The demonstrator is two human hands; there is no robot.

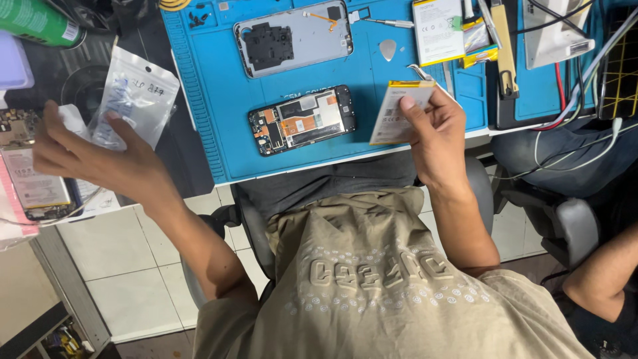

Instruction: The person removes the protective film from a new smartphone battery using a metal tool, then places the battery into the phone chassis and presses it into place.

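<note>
Blue repair mat (pixel 232 133) covers the far bench, its near edge right above my lap. My right hand (pixel 435 133) pinches a flat white phone battery (pixel 399 113) with a yellow top edge, held over the mat's near right side. My left hand (pixel 93 159) grips a clear plastic pouch (pixel 136 100) off the mat's left edge. An opened phone (pixel 302 119) lies between them, with bare mat around it.

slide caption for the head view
Right hand holds a phone battery over the blue mat; left hand grips a plastic pouch.
</note>
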